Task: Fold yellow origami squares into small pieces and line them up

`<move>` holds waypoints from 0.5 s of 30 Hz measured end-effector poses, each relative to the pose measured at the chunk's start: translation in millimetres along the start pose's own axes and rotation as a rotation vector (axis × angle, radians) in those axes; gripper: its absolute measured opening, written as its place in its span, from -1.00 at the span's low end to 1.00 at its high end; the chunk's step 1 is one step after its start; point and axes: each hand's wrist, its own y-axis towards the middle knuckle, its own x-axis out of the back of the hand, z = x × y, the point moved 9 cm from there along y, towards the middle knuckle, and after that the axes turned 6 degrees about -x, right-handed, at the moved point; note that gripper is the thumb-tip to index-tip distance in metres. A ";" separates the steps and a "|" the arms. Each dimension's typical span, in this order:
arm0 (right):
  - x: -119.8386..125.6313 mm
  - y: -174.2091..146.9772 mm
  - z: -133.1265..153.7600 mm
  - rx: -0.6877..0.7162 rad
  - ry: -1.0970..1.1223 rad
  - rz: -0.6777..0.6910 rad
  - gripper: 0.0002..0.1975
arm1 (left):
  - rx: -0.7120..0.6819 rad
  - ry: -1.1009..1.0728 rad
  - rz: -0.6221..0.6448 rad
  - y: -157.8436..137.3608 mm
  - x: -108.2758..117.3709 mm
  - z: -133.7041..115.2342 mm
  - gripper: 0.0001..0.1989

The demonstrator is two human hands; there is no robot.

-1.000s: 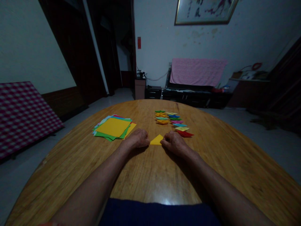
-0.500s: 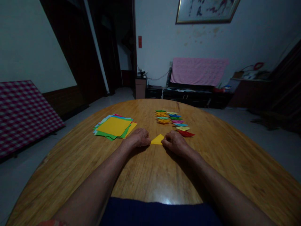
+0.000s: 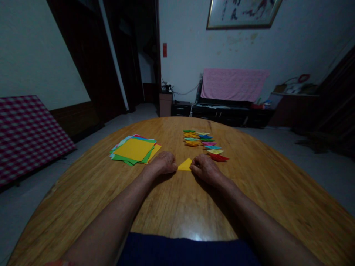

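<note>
A yellow piece of folded paper [image 3: 184, 165], triangular in outline, lies on the wooden table between my two hands. My left hand [image 3: 166, 162] is closed at its left corner, fingers curled and touching the edge. At the right side, my right hand [image 3: 204, 167] pinches the paper between thumb and fingers. Parts of both ends are hidden under the fingers. Just beyond my right hand sits a red folded paper boat [image 3: 219, 157], the nearest of several coloured paper boats [image 3: 208, 143] set out in two columns.
Left of my hands lies a loose stack of coloured square paper [image 3: 135, 149], yellow on top. The round wooden table [image 3: 177, 207] reaches to my lap. Farther off are a pink cloth [image 3: 234, 84] over a screen and a red checked panel [image 3: 30, 136] at left.
Almost nothing differs. Both hands keep their hold on the yellow paper, and the view has shifted very slightly.
</note>
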 end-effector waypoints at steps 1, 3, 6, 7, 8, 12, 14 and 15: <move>-0.5 -0.8 1.7 0.023 0.016 -0.011 -0.89 | 0.001 0.003 -0.002 -0.3 0.3 -0.1 -0.78; -1.4 -3.0 7.5 0.075 0.050 -0.021 -0.87 | -0.003 0.003 -0.014 -1.1 1.8 -1.0 -0.78; -2.5 -6.6 17.6 0.130 0.069 -0.005 -0.84 | -0.003 -0.002 -0.016 -3.2 3.6 -3.4 -0.78; -2.7 -7.6 19.9 0.137 0.065 0.003 -0.83 | 0.006 -0.003 -0.013 -4.4 4.3 -3.8 -0.78; -2.6 -8.5 21.5 0.141 0.059 0.010 -0.83 | 0.013 -0.004 -0.013 -5.7 5.2 -4.5 -0.78; -1.2 -11.3 22.7 0.162 0.040 0.014 -0.82 | 0.003 0.023 -0.037 -11.0 11.1 -8.8 -0.76; 0.4 -13.2 24.2 0.192 0.016 0.000 -0.81 | -0.014 0.036 -0.040 -11.9 11.6 -9.2 -0.74; 1.8 -14.4 26.1 0.210 -0.006 -0.013 -0.80 | -0.026 0.040 -0.042 -11.5 11.3 -8.9 -0.74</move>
